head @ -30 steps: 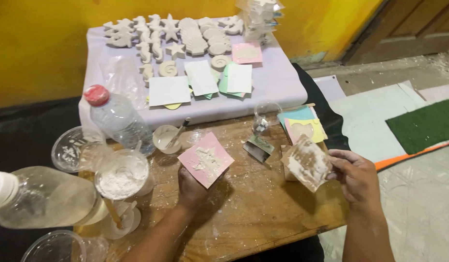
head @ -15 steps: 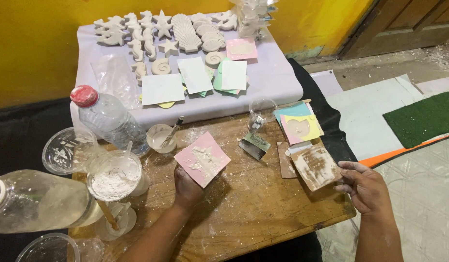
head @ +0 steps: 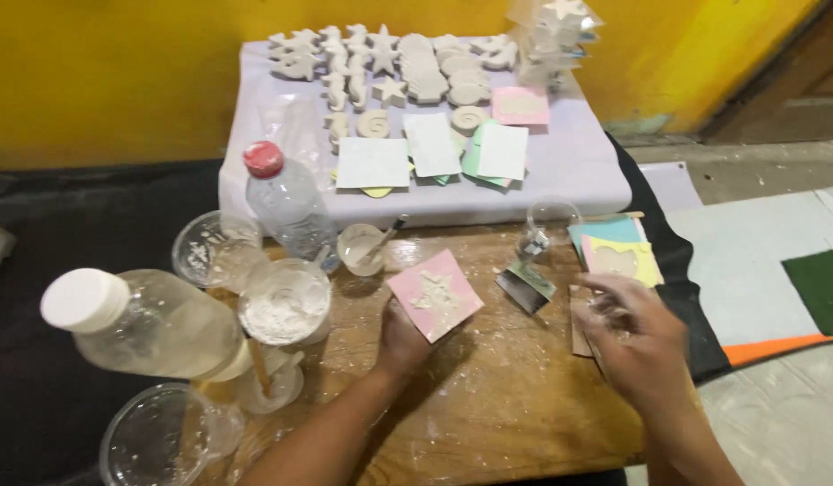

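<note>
My left hand (head: 404, 339) holds the lower corner of a pink square mould (head: 434, 295) with a white star of plaster in it, tilted just above the wooden board (head: 488, 423). My right hand (head: 634, 335) is blurred, with its fingers spread over a brown card mould (head: 579, 329) that lies at the board's right edge. I see nothing gripped in it. A yellow card with a heart cut-out (head: 620, 260) lies just beyond its fingertips, and a metal scraper (head: 525, 287) sits between the two hands.
A red-capped bottle (head: 287, 203), a white-capped bottle (head: 146, 325), a cup of white powder (head: 284, 303), a small cup with a stick (head: 362, 248) and clear cups (head: 161, 437) crowd the left. Behind lies a lavender cloth (head: 578, 171) with plaster shapes (head: 380, 54) and cards.
My right hand set the brown mould down at the board's right edge, drew back, then moved left over it. My left hand kept the pink mould almost still.
</note>
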